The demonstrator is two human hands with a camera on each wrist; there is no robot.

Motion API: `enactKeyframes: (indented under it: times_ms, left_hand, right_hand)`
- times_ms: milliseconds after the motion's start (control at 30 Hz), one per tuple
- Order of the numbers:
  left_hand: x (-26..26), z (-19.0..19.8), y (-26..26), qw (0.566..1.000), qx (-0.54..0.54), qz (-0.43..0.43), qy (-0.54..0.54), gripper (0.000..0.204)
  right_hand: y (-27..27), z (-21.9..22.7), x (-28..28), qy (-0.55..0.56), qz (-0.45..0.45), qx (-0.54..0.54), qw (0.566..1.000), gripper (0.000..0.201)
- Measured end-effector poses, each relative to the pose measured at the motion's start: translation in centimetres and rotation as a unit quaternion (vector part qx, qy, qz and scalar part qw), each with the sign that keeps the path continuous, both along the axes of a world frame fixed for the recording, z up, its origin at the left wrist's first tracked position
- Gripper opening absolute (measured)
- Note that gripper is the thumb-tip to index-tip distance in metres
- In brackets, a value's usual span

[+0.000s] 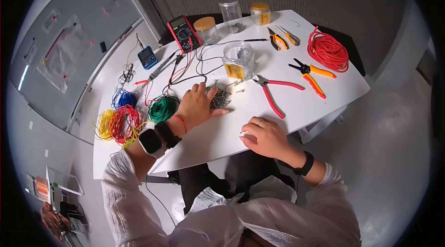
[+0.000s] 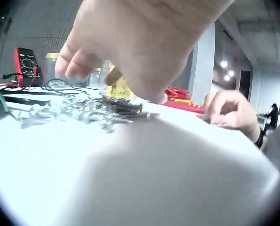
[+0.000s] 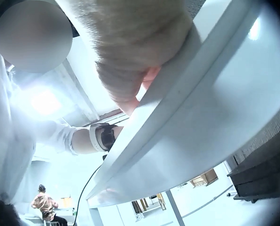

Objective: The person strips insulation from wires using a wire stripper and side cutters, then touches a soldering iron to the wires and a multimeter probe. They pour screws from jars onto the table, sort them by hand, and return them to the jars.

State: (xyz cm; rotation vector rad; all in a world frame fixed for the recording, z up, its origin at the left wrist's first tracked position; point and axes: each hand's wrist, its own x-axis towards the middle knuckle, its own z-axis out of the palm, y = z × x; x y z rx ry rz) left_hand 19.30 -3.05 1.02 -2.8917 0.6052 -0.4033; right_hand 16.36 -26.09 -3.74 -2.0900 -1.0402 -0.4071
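Observation:
A heap of small metal screws (image 1: pixel 219 99) lies on the white table (image 1: pixel 208 140). My left hand (image 1: pixel 195 104) is over its left side, fingers spread and bent slightly down, thumb reaching along its near edge. In the left wrist view that hand (image 2: pixel 126 47) arches above the screws (image 2: pixel 90 110). My right hand (image 1: pixel 265 135) rests at the table's front edge with fingers bent and thumb close to the forefinger. I cannot tell whether a small thing is between those fingertips. A clear jar (image 1: pixel 238 61) with a yellow label stands just behind the heap.
Red-handled pliers (image 1: pixel 273 91) lie right of the heap; wire strippers (image 1: pixel 311 75) and a red cable coil (image 1: pixel 327 50) are farther right. Coloured wire bundles (image 1: pixel 124 124) sit left. Behind are a multimeter (image 1: pixel 184 34), its leads, a soldering iron (image 1: pixel 160 67) and more jars (image 1: pixel 230 15).

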Motion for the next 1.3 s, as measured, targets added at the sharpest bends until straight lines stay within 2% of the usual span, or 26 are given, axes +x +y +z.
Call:
enactKeyframes:
  times_ms: [67,133,233,300,400,567,733,867,933,1000,1033,1100,1133,1200,1300]
  left_hand:
    - [0.2,-0.8,0.1,0.999,0.001,0.019,0.026,0.069]
    - [0.5,-1.5,0.1,1.0,-0.004,-0.008,0.023,0.065]
    - [1.2,-2.1,0.2,0.998,-0.039,-0.051,-0.006,0.056]
    - [1.9,-2.6,0.3,0.995,-0.085,-0.061,0.002,0.037]
    - [2.5,-2.7,0.3,0.993,-0.083,-0.088,0.003,0.024]
    - [3.9,-2.6,1.6,0.992,-0.06,-0.109,-0.002,0.019]
    - [4.8,1.8,1.1,0.99,-0.113,-0.088,-0.012,0.019]
    - [6.8,6.2,-0.2,0.974,-0.211,-0.081,0.024,0.026]
    - [8.1,8.2,-2.0,0.973,-0.227,-0.047,0.011,0.03]
    - [10.9,8.6,-3.1,0.956,-0.275,-0.088,-0.054,0.03]
    - [12.4,8.5,-3.6,0.955,-0.273,-0.095,-0.06,0.03]
    - [15.0,7.9,-4.6,0.935,-0.296,-0.108,-0.163,0.031]
    - [15.8,7.2,-5.0,0.934,-0.296,-0.113,-0.165,0.031]
    - [16.7,5.8,-5.7,0.916,-0.375,-0.078,-0.119,0.03]
    - [17.0,4.3,-6.1,0.916,-0.371,-0.073,-0.131,0.026]
  right_hand:
    - [-0.1,0.2,-0.1,0.0,-0.001,-0.01,1.0,0.015]
    - [-0.2,0.1,-0.1,0.004,-0.006,-0.01,1.0,0.015]
    - [0.1,-0.2,-0.1,-0.001,-0.01,0.016,1.0,0.017]
    - [0.0,0.0,-0.2,0.002,-0.016,-0.006,1.0,0.016]
    - [0.1,-0.1,-0.2,0.002,-0.014,-0.01,1.0,0.016]
    - [0.1,-0.1,-0.1,-0.019,-0.017,-0.005,1.0,0.016]
    - [0.2,-0.3,0.0,-0.029,-0.007,-0.003,1.0,0.015]
    - [0.2,-0.4,-0.2,-0.031,-0.014,-0.005,0.999,0.015]
    - [0.3,-0.2,-0.1,-0.036,-0.017,-0.004,0.999,0.015]
    - [0.3,0.0,-0.2,-0.038,-0.021,-0.01,0.999,0.014]
    - [0.2,0.1,-0.2,-0.045,-0.026,-0.008,0.999,0.014]
    - [0.2,-0.1,-0.1,-0.048,-0.021,0.001,0.999,0.014]
    - [0.2,-0.3,-0.1,-0.052,-0.025,0.001,0.998,0.014]
    - [0.2,-0.6,-0.1,-0.047,-0.019,0.009,0.999,0.013]
    - [0.2,-0.6,-0.1,-0.047,-0.021,0.003,0.999,0.012]
